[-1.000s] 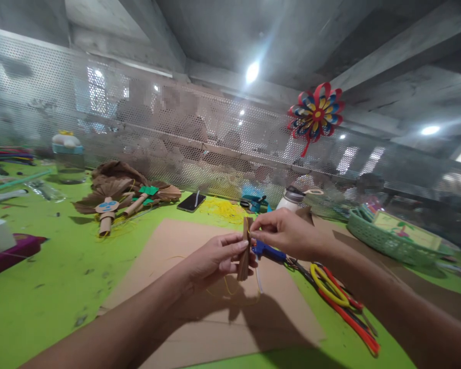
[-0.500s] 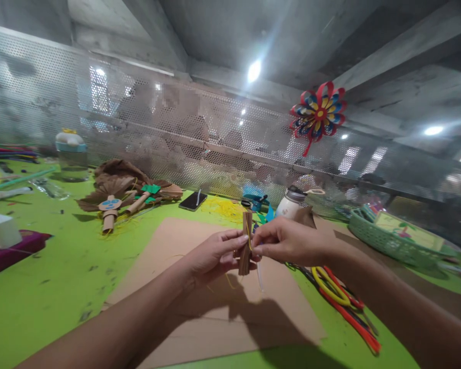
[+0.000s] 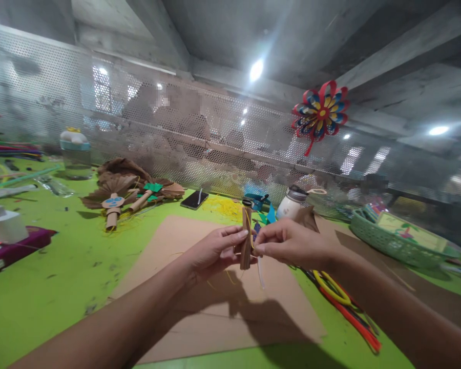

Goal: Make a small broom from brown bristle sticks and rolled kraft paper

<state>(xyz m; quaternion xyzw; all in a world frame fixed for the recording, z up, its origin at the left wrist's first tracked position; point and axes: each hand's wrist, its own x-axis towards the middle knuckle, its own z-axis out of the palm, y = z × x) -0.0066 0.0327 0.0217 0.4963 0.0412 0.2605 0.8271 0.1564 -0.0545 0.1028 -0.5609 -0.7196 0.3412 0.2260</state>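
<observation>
Both hands are closed and raised over a brown cardboard sheet (image 3: 169, 328) on the green worktop (image 3: 49, 287). The left hand (image 3: 218, 248) grips a pleated brown paper bundle (image 3: 246, 253), holding it nearly upright between thumb and fingers. The right hand (image 3: 292, 243), just beside it, pinches a yellow thread (image 3: 248, 220) that runs down the bundle from near its top. Beyond the sheet lie a phone (image 3: 194, 200) and a heap of yellow strands (image 3: 223, 206). Yellow-handled scissors (image 3: 332, 288) rest near the right forearm, and a green basket (image 3: 392, 248) stands farther right.
</observation>
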